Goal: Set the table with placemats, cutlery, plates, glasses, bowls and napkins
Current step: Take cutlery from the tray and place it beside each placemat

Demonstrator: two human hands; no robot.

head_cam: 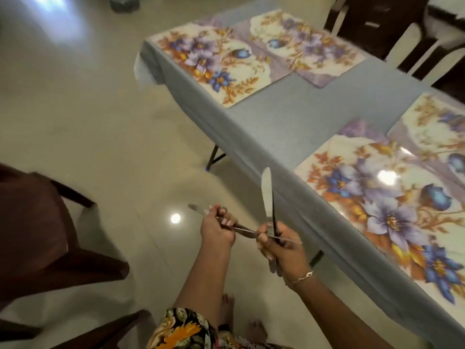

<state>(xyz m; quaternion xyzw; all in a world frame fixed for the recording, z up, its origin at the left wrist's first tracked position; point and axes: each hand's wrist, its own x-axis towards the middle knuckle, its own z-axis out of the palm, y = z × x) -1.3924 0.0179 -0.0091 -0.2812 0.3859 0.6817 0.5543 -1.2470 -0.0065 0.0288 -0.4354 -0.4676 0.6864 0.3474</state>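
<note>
**Cutlery in both hands, beside the bench**

Low in the centre of the frame, the left hand (217, 229) curls its grip around a slim piece of cutlery (243, 229). The piece lies roughly level, one end poking out to the left and the other reaching across to the right hand (284, 248). The right hand's grip is clenched on a table knife (266, 195) held upright, its rounded blade pointing toward the top of the frame. A second thin, dark piece stands alongside it in the same fist (what kind I cannot tell). A thin bracelet (303, 277) circles the right wrist.

The bench (289, 117), draped in a grey-blue cloth, runs diagonally from upper centre to lower right. Four floral mats lie on it. The upper-left placemat (208, 64) touches the upper-centre placemat (309, 44). The lower-right placemat (372, 197), glossy with lamp glare, sits just beside the right-edge placemat (435, 127).

A dark wooden chair (37, 235) stands at the lower left on the pale tiled floor (88, 96).
</note>
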